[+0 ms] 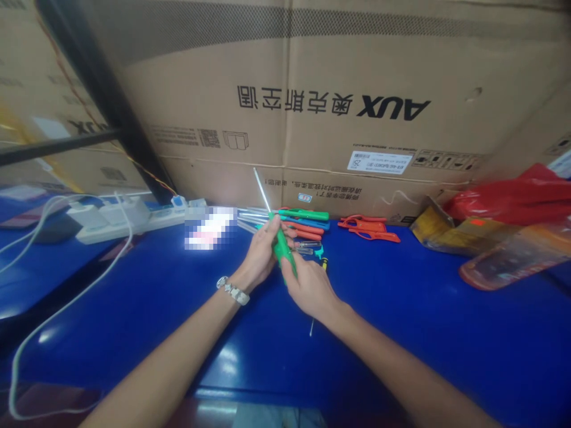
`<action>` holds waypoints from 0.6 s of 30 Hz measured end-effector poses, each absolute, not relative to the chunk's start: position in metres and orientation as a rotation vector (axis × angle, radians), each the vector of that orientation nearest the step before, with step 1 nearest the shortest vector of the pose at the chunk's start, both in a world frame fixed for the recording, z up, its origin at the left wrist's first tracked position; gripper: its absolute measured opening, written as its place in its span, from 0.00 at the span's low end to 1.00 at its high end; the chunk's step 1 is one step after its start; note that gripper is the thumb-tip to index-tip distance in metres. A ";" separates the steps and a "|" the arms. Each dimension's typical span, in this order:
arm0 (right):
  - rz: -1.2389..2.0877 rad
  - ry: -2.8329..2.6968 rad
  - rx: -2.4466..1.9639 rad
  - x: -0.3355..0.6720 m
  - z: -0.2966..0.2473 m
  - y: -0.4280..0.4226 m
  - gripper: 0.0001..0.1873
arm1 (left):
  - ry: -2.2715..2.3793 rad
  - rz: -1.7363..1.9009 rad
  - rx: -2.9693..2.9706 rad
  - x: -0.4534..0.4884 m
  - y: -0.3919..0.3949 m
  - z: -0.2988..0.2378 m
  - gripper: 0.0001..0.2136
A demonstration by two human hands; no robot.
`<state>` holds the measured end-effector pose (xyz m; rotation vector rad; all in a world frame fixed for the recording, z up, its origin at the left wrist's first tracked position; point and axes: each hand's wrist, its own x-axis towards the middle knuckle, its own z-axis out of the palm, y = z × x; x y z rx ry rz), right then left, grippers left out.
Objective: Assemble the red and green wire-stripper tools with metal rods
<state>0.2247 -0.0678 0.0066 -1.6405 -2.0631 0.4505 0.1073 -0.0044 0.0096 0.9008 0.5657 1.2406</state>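
Note:
Held up between both hands is a green stick lighter (282,246) with a long thin metal rod that points up and to the left. My left hand (261,252) is closed round its upper part, just below the rod. Lower down, my right hand (312,285) grips the body, thumb along it. Right behind the hands lies a pile of similar long tools with metal rods: a green one (307,214), a blue one (325,225) and red-orange ones (306,230). Clear-handled screwdrivers (307,244) and a small yellow-and-black-handled screwdriver (325,263) are partly hidden by my right hand.
Orange tools (370,229) lie against a big cardboard box (312,65) behind the blue table (423,333). At right are a red bag (504,193) and a plastic package (513,261). A power strip (120,223) with white cables and a blurred bright patch (209,229) are at left.

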 end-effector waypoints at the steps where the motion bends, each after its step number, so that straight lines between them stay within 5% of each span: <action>1: 0.506 -2.030 -1.620 0.226 0.006 -0.067 0.20 | 0.573 1.236 0.906 0.107 -0.004 0.009 0.19; 18: 0.806 -1.835 -1.362 0.218 0.004 -0.067 0.16 | 0.418 1.178 0.762 0.104 -0.010 0.021 0.12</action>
